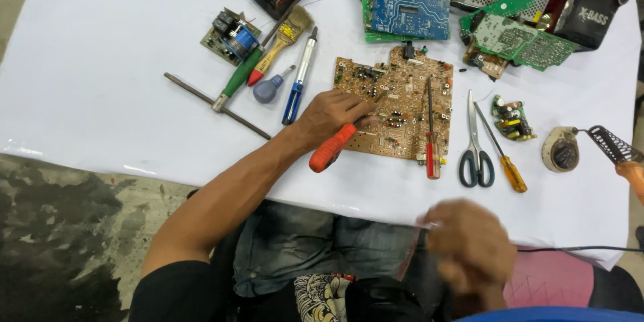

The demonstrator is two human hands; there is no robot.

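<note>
Left hand [332, 115] is gripping an orange-handled screwdriver [333, 147], shaft angling up-right onto the brown circuit board [396, 104] lying flat mid-counter [100, 60]. Right hand [469, 245] is hovering blurred off the counter's near edge (grip unclear), farther from the board.

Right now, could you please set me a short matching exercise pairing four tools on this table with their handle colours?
Things:
1. scissors
2. screwdriver held in the left hand
3. screwdriver lying on the brown circuit board
4. thin screwdriver right of the scissors

Handle colours:
A. amber
B. dark teal
C. orange
D. clear red

Pairs: 1-B, 2-C, 3-D, 4-A
</note>
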